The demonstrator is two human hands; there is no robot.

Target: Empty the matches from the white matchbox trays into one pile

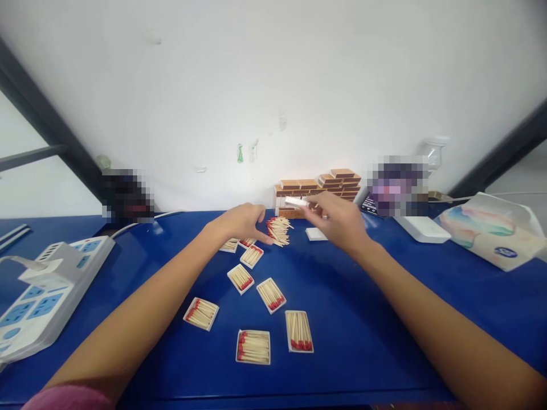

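Observation:
My right hand pinches a small white matchbox tray in front of the stacked matchboxes. My left hand hovers beside a loose pile of red-tipped matches, thumb and fingers apart with nothing between them. Under my right hand lies another white matchbox tray. Several trays filled with matches are spread over the table, among them a tray at the front, a tray at the right and a tray at the left. Part of the trays nearest my left hand is hidden by it.
Brown matchboxes stand stacked against the wall. On the left of the blue table lies a power strip with a plugged-in charger. A white box and a tissue pack occupy the right side.

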